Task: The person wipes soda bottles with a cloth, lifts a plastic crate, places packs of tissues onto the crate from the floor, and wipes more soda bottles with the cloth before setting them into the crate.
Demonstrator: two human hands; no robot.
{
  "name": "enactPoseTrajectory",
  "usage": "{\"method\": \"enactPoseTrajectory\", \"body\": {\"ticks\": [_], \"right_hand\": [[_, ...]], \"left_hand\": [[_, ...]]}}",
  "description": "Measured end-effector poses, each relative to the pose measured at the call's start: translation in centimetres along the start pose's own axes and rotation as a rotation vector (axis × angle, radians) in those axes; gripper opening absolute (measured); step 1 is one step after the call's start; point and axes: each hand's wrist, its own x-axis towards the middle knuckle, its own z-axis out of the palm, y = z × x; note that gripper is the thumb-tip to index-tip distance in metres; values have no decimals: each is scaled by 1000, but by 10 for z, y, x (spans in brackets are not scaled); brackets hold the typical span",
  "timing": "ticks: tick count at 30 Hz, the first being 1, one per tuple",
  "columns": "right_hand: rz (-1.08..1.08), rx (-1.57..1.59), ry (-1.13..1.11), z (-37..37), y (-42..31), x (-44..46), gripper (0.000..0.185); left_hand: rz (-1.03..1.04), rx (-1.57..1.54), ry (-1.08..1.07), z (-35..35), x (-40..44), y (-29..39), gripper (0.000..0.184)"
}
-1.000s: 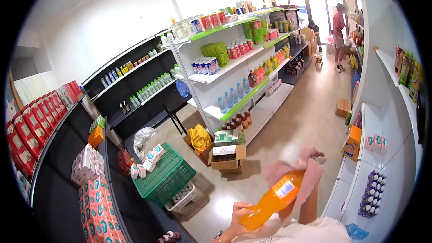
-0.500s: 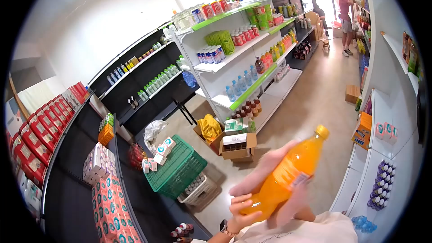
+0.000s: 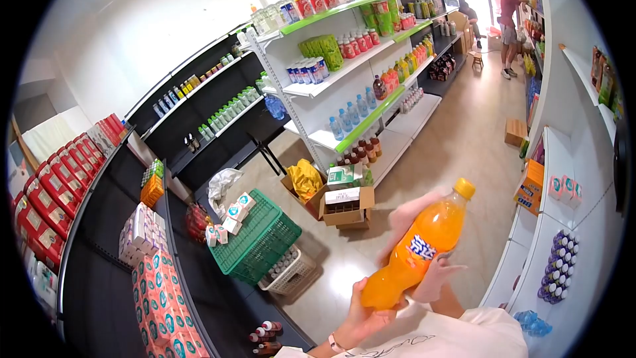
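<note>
An orange soda bottle with a yellow cap is tilted in front of me, its cap up and to the right. Its printed label faces my view. My left hand is closed around the bottle's base from below. Behind and beside the bottle is a pale pink cloth, spread along both of its sides. My right hand is at the bottle's right side, mostly hidden by the cloth, which it presses against the bottle.
A green crate with small boxes on top stands on a white basket. Open cartons lie on the floor by a stocked shelf unit. White shelves run along the right. A person stands far down the aisle.
The bottle has turned so its logo faces me, and it has shifted slightly left. My left hand has moved from its lower side to cup the base. The cloth has shifted around it.
</note>
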Motion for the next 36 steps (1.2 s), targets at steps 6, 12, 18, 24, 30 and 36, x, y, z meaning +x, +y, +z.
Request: {"method": "enactPoseTrajectory", "body": {"ticks": [6,12,18,24,30,36], "right_hand": [[215,-152,-79,-11,7,-13,45],[274,-206,-113,-17,1,-16,50],[233,-232,-84,-23,-10,-16,56],[229,-219,-49,-39,-17,-17,62],[335,-259,-115,-50,-13,-16,68],[559,-401,-353,-74,-20,-26,74]], "left_hand": [[318,398,111,21,-12,-19,74],[1352,1675,-52,-12,3,-16,77],[977,1728,-94,-7,-7,-23,75],[426,1360,60,5,-8,-22,70],[52,1316,29,-9,-1,-14,66],[202,1132,191,-27,4,-31,64]]}}
